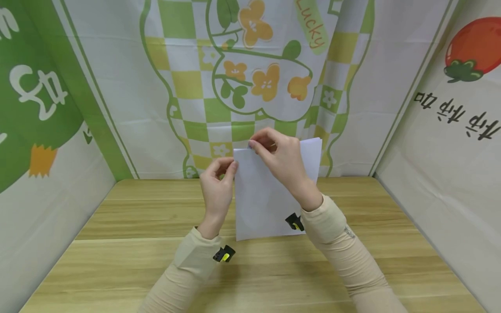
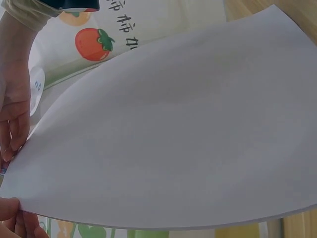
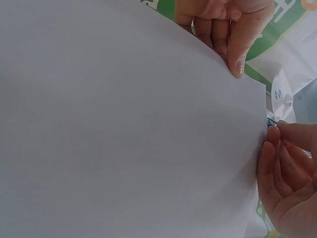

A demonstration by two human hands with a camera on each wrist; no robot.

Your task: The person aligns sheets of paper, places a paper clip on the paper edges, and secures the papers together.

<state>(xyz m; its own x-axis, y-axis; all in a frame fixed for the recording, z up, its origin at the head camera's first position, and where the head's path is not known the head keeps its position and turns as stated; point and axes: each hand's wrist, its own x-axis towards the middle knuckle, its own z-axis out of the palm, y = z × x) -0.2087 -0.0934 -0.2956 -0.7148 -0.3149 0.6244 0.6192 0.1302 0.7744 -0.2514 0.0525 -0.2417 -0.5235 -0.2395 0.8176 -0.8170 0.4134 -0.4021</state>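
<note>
White sheets of paper (image 1: 270, 195) stand upright over the table, facing me, with more than one layer showing at the upper right corner. My left hand (image 1: 217, 187) pinches their left edge near the top corner between thumb and fingers. At the top edge, my right hand (image 1: 279, 158) pinches a small blue paper clip (image 3: 271, 121), most of it hidden by the fingertips. The clip sits right at the paper's edge, close to the left corner. In the left wrist view the paper bows in a broad curve, and the right hand (image 2: 15, 119) appears beyond it.
Below is a wood-grain table (image 1: 156, 274). A patterned cloth (image 1: 192, 104) hangs behind it, with printed side cloths (image 1: 430, 143) at left and right. Each sleeve carries a small black-and-yellow clip (image 1: 224, 254) at the wrist.
</note>
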